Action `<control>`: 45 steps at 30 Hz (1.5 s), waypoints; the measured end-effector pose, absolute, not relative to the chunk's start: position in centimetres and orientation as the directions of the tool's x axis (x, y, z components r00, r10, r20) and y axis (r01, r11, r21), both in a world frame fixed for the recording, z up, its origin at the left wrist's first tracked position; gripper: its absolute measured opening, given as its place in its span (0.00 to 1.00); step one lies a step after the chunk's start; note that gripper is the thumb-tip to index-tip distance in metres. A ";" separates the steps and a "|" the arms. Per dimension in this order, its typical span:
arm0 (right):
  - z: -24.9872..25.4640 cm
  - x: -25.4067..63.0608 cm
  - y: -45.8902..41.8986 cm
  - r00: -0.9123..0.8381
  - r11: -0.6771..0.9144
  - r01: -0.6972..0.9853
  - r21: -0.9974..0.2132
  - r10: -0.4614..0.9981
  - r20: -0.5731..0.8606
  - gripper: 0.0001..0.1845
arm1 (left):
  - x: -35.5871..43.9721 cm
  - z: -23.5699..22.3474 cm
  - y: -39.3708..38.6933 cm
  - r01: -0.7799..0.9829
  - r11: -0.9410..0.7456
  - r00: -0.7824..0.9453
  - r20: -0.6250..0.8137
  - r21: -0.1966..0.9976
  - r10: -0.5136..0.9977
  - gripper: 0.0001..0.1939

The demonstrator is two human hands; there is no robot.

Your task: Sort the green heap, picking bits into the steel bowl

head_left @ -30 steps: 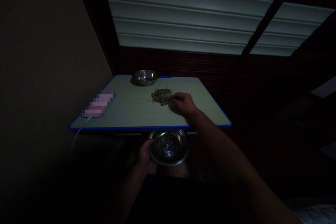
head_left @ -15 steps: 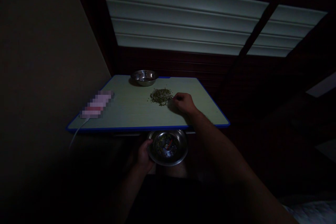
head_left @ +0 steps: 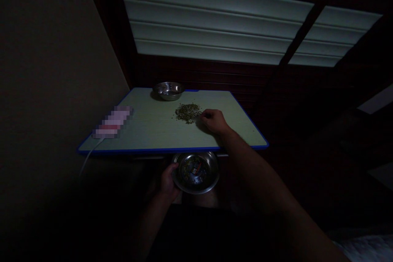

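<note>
My left hand [head_left: 168, 180] grips the rim of a steel bowl [head_left: 196, 172] held just below the near edge of the small table [head_left: 153, 131]. The bowl holds a few small bits. On the table lies a heap of small greenish grains [head_left: 188, 112]. My right hand [head_left: 214, 121] rests on the tabletop right beside the heap, fingers curled and pinched at its right edge. Whatever the fingertips hold is too small to make out in the dim light.
A second steel bowl [head_left: 168, 90] stands at the table's far edge. A pinkish device [head_left: 112, 122] with a white cable [head_left: 89, 157] lies at the left. A wall [head_left: 55, 69] runs along the left side and shuttered windows [head_left: 215, 20] stand behind.
My right hand has shifted slightly at the edge of the grain heap. The view has moved a little; the left hand and its bowl stay where they were.
</note>
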State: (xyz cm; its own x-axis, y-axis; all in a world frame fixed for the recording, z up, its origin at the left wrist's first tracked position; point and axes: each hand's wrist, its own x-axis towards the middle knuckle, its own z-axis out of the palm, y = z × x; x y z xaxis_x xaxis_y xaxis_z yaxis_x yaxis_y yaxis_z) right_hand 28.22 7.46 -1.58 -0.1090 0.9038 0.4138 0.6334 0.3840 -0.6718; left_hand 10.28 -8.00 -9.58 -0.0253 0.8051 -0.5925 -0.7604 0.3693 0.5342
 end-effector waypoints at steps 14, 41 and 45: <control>-2.0 28.4 7.9 -0.106 0.418 0.574 -0.704 0.891 0.442 0.10 | 10.3 -9.8 -7.9 -0.758 0.370 -0.016 -0.583 0.537 0.812 0.06; -1.6 28.1 7.5 -0.145 0.377 0.459 -0.804 0.925 0.351 0.07 | 10.1 -10.5 -7.8 -0.769 0.362 -0.018 -0.583 0.527 0.812 0.05; -1.7 28.1 7.6 -0.140 0.337 0.439 -0.833 0.941 0.307 0.07 | 10.2 -10.2 -7.8 -0.764 0.367 -0.008 -0.577 0.530 0.816 0.05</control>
